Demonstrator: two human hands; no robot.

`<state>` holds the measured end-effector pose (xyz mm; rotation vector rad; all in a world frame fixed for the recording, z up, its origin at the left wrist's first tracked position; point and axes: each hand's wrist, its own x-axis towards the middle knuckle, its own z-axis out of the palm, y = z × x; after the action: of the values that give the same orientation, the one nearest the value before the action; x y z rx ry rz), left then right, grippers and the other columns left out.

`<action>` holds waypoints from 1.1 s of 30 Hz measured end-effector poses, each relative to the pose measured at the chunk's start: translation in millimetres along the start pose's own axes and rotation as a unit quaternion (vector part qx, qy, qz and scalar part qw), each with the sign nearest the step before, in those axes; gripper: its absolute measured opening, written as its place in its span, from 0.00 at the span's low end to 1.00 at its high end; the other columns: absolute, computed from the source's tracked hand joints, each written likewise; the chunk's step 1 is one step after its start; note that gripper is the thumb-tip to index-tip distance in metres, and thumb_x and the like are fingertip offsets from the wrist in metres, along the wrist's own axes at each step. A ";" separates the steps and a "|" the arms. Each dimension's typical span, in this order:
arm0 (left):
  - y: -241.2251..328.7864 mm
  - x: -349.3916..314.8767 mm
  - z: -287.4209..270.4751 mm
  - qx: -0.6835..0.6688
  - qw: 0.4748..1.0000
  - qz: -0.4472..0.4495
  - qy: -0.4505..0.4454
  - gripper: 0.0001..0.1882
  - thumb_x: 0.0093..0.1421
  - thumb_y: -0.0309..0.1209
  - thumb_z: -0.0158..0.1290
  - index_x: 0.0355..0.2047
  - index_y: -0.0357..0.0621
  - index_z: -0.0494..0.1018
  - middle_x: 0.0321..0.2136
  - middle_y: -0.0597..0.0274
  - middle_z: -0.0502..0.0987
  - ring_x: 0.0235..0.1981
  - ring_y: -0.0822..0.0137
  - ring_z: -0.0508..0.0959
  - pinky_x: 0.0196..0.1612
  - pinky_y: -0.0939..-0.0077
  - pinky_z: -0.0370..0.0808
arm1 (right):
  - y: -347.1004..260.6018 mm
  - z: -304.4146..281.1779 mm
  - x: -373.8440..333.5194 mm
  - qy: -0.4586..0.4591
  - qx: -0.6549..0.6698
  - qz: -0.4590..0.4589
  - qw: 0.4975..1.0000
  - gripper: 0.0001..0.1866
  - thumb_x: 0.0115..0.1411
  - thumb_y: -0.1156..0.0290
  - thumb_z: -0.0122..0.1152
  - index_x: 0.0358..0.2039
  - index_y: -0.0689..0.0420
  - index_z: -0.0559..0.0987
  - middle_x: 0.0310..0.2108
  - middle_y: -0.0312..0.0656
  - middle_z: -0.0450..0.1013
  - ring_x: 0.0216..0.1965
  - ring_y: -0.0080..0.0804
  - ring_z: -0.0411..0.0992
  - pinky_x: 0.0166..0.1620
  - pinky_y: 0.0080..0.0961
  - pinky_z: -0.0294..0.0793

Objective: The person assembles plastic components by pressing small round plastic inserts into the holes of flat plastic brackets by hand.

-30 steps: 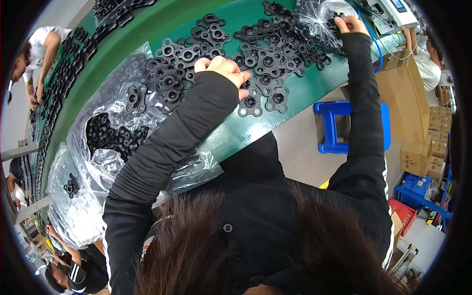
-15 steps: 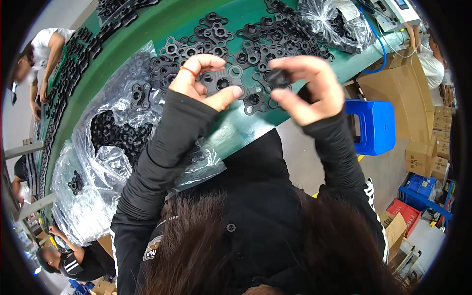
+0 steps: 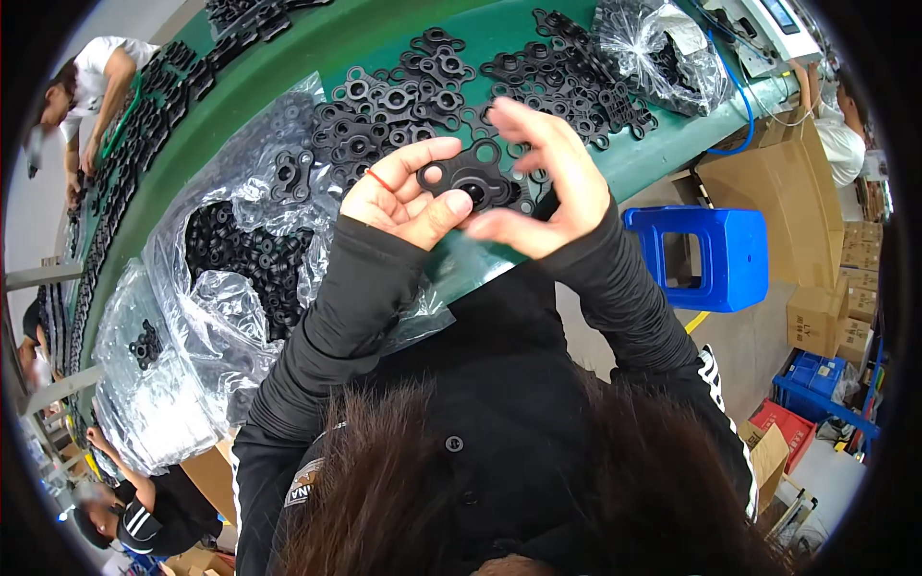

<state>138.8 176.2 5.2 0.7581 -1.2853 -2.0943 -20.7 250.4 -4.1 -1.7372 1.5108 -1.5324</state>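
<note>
My left hand is closed on a black plastic bracket, thumb on its near side and fingers behind. The bracket has ring-shaped ends and a dark round piece at its middle. My right hand curves around the bracket's right side with thumb and fingers spread apart. Its thumb tip is close to the bracket's near edge; whether they touch I cannot tell. Beyond my hands lies a pile of similar black brackets, and another heap of brackets is to its right.
On the left, an opened clear plastic bag holds many small black round parts. A tied bag of black parts lies at the far right of the green table. A blue stool stands on the right. Co-workers are at the left.
My right hand has moved left to the bracket, and the small black round part no longer shows between its fingers. The left hand has tilted the bracket up, off the pile.
</note>
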 end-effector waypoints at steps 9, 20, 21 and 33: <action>2.5 -5.8 10.0 0.003 0.999 0.027 -0.023 0.24 0.47 0.14 0.54 0.47 0.35 0.66 0.36 0.59 0.72 0.37 0.73 0.74 0.42 0.88 0.70 | 6.1 -1.1 -12.9 0.011 0.285 0.205 0.936 0.21 0.43 0.80 0.65 0.40 0.61 0.72 0.30 0.38 0.71 0.26 0.22 0.68 0.31 0.14 0.68; 15.3 34.2 -37.1 0.440 0.874 0.178 0.102 0.16 0.49 0.22 0.53 0.41 0.44 0.73 0.35 0.63 0.74 0.29 0.74 0.71 0.35 0.82 0.69 | 67.5 -101.5 57.0 0.027 -0.316 0.007 0.948 0.09 0.50 0.67 0.60 0.29 0.59 0.77 0.22 0.38 0.73 0.22 0.25 0.69 0.28 0.19 0.69; 15.5 37.1 -54.5 0.467 0.859 0.157 0.136 0.15 0.48 0.24 0.52 0.39 0.47 0.74 0.35 0.62 0.74 0.31 0.72 0.71 0.38 0.79 0.68 | 90.7 -132.3 73.1 0.028 -0.399 0.066 0.914 0.09 0.50 0.66 0.59 0.28 0.58 0.78 0.21 0.40 0.73 0.22 0.28 0.69 0.28 0.20 0.69; -19.7 87.8 -11.1 0.726 0.606 0.321 0.053 0.13 0.43 0.32 0.55 0.32 0.54 0.76 0.35 0.72 0.76 0.44 0.69 0.69 0.52 0.58 0.54 | 284.0 -275.9 115.9 -0.105 -0.723 0.209 0.650 0.15 0.48 0.55 0.54 0.30 0.50 0.79 0.29 0.40 0.76 0.31 0.44 0.72 0.36 0.33 0.71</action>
<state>83.5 114.8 -32.0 0.7187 -2.5534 -0.0546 -411.2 147.0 -87.8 -1.6827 2.9758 0.4824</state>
